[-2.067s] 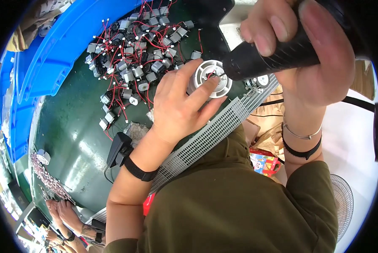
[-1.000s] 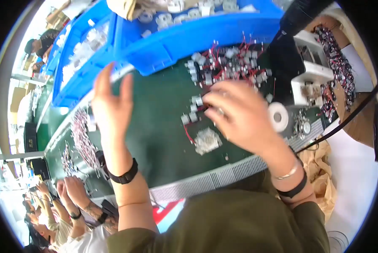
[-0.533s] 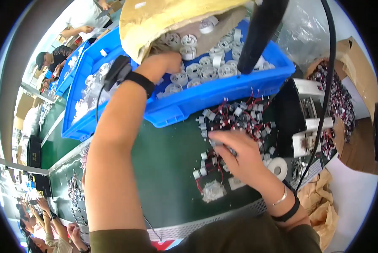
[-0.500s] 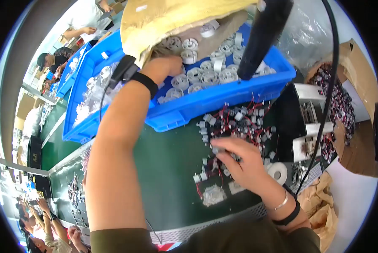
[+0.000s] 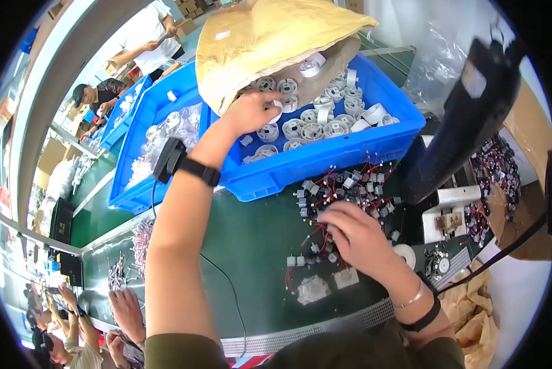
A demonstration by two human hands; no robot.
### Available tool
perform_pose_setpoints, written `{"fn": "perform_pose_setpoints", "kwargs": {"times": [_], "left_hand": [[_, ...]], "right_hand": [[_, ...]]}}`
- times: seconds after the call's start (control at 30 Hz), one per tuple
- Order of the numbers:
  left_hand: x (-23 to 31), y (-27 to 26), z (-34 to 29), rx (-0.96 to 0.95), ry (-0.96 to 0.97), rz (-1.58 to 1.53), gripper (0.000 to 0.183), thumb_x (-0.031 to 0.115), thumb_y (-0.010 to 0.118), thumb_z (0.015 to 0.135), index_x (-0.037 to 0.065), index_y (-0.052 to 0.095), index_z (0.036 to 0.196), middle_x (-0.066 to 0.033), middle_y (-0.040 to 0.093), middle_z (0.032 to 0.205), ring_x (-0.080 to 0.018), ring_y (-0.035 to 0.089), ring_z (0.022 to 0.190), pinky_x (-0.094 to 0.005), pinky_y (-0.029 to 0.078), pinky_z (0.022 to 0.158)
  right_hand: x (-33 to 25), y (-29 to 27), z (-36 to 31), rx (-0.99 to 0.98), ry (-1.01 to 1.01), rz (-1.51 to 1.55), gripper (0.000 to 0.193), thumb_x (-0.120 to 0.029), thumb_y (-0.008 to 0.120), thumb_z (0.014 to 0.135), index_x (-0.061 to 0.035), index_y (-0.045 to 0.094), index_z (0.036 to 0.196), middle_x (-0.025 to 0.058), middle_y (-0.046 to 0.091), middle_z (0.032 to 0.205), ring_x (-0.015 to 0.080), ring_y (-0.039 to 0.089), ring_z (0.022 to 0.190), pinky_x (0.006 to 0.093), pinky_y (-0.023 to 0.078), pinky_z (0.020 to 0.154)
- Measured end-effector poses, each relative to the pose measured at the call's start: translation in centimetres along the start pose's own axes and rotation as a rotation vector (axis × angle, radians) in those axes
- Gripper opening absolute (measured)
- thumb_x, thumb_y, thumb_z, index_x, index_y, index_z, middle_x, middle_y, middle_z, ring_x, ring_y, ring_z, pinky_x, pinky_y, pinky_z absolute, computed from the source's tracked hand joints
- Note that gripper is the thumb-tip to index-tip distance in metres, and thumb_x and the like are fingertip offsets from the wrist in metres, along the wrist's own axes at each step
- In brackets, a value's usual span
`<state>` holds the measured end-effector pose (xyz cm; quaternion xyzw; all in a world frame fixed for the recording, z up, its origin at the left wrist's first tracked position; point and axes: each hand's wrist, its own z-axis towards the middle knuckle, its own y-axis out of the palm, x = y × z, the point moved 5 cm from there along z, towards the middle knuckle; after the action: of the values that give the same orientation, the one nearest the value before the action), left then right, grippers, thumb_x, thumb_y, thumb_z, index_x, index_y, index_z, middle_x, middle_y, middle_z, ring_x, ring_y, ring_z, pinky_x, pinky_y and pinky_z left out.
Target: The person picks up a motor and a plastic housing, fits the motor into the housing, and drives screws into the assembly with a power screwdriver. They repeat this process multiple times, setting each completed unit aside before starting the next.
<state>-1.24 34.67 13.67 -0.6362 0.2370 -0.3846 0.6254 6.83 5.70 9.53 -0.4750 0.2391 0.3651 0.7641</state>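
Note:
My left hand point(image 5: 249, 114) is at the mouth of the yellow paper sack point(image 5: 257, 40), closed on a white round plastic housing point(image 5: 276, 111) that shows past its fingertips. More white round housings point(image 5: 312, 131) lie below it in the blue bin point(image 5: 325, 161). Over the green table my right hand point(image 5: 360, 238) pinches a small grey motor point(image 5: 321, 216), mostly covered by the thumb and fingers. Around and beyond that hand spreads a pile of small motors with red wires point(image 5: 350, 179).
Another blue bin point(image 5: 121, 195) with bagged white parts is at the left. A black tube point(image 5: 467, 123) rises at the right, before a metal fixture point(image 5: 445, 218) and a carton of wired parts point(image 5: 497, 163). A co-worker's hand point(image 5: 127, 312) is at lower left.
My left hand has come out from deeper in the sack with a white housing in its fingers. My right hand has shifted slightly. The view has turned, and the black tube appears further right.

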Motion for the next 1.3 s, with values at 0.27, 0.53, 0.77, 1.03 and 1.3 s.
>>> {"fn": "perform_pose_setpoints", "kwargs": {"times": [0.27, 0.53, 0.77, 1.03, 1.3], "left_hand": [[7.0, -0.7, -12.2, 0.279, 0.069, -0.937, 0.034, 0.002, 0.063, 0.084, 0.006, 0.046, 0.112, -0.0070, 0.056, 0.107, -0.0152, 0.057, 0.095, -0.0294, 0.048, 0.079], [11.5, 4.3, -18.3, 0.321, 0.059, -1.633, 0.027, 0.003, 0.059, 0.083, 0.005, 0.048, 0.108, -0.0156, 0.054, 0.121, -0.0174, 0.056, 0.100, -0.0288, 0.046, 0.086], [23.3, 11.1, -18.6, 0.244, 0.359, -1.247, 0.043, 0.004, 0.074, 0.072, 0.004, 0.052, 0.109, -0.0178, 0.053, 0.124, -0.0258, 0.055, 0.112, -0.0350, 0.044, 0.093], [27.6, 14.7, -17.0, 0.348, 0.363, -0.730, 0.059, 0.016, 0.078, 0.064, 0.002, 0.056, 0.116, -0.0161, 0.056, 0.123, -0.0325, 0.054, 0.110, -0.0428, 0.039, 0.095], [27.3, 15.4, -16.9, 0.274, 0.284, -0.879, 0.064, 0.013, 0.080, 0.062, 0.002, 0.053, 0.119, -0.0167, 0.055, 0.123, -0.0358, 0.052, 0.112, -0.0424, 0.042, 0.095]], "right_hand": [[0.0, -0.7, -0.5, -0.032, -0.247, -0.612, 0.031, -0.002, 0.064, 0.075, -0.0053, 0.058, 0.105, 0.0117, 0.060, 0.104, 0.0264, 0.063, 0.085, 0.0339, 0.053, 0.070], [1.8, -6.3, -0.7, 0.299, 0.119, 0.131, 0.031, 0.004, 0.067, 0.078, 0.0001, 0.059, 0.108, 0.0058, 0.059, 0.101, 0.0123, 0.060, 0.085, 0.0243, 0.052, 0.076], [1.7, -11.3, -7.5, 0.407, 0.196, 0.718, 0.030, -0.008, 0.059, 0.090, 0.0029, 0.054, 0.117, 0.0156, 0.062, 0.110, 0.0171, 0.063, 0.084, 0.0280, 0.052, 0.078], [4.1, -11.6, -11.6, 0.330, 0.385, 0.640, 0.031, 0.003, 0.064, 0.082, 0.0030, 0.056, 0.112, 0.0101, 0.063, 0.103, 0.0140, 0.061, 0.092, 0.0265, 0.050, 0.082], [3.3, -10.7, -11.2, -0.025, 0.316, -0.153, 0.028, 0.000, 0.071, 0.074, -0.0013, 0.061, 0.100, 0.0073, 0.062, 0.090, 0.0171, 0.062, 0.082, 0.0292, 0.050, 0.074]]}}
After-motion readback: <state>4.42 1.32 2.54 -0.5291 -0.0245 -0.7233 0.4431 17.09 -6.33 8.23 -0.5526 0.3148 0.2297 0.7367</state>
